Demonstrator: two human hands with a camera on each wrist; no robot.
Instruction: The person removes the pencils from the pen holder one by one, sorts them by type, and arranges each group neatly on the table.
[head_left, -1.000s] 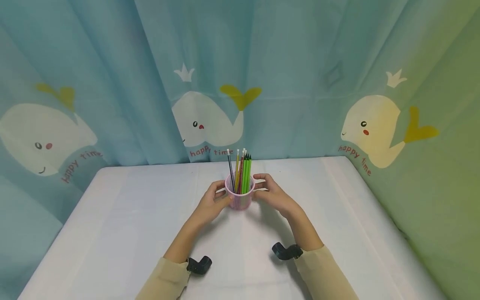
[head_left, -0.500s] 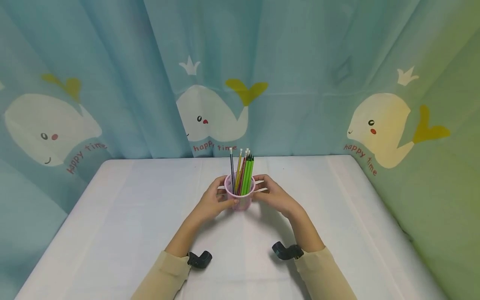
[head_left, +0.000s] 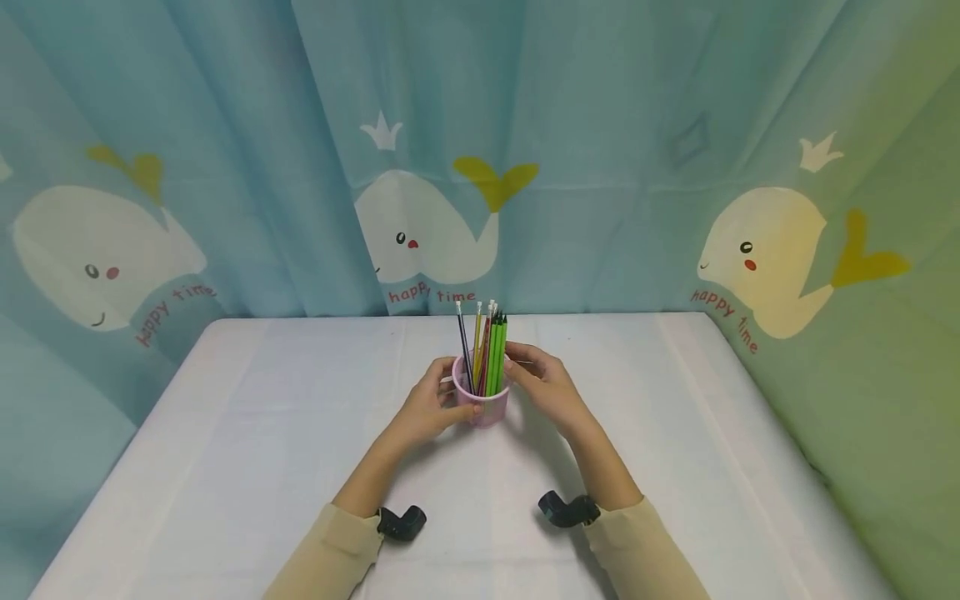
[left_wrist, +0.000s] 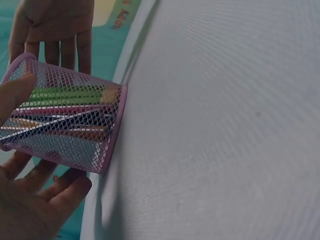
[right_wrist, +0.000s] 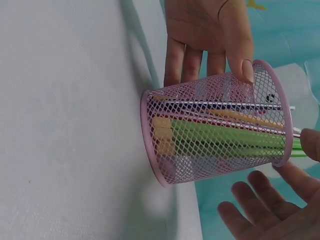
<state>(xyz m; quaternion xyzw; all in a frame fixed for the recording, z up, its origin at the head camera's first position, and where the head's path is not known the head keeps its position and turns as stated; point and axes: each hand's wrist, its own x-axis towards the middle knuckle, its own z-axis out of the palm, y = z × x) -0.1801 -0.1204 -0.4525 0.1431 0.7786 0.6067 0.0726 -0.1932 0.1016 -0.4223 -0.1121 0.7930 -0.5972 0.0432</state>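
Observation:
A pink mesh pencil cup [head_left: 483, 410] stands upright on the white table, holding several pencils. Green pencils [head_left: 497, 358] lean at its right side; a dark one [head_left: 465, 342], a yellow one and red ones are further left. My left hand [head_left: 426, 408] holds the cup from the left, its thumb on the front of the mesh. On the other side is my right hand [head_left: 551, 392], its thumb raised to the rim beside the green pencils. In the right wrist view, the right fingers [right_wrist: 257, 200] are spread loosely, mostly apart from the mesh, with the index fingertip close to the rim.
White cloth covers the table [head_left: 300, 467]. Behind its far edge hangs a blue-green curtain [head_left: 600, 150] printed with whales, and it continues along the right side. A black wrist camera [head_left: 401, 523] sits at the left cuff, another [head_left: 566, 508] at the right.
My right thumb has risen from the cup's side to its rim, near the green pencils. The left hand keeps its hold, with its thumb further across the front. The head view has shifted slightly.

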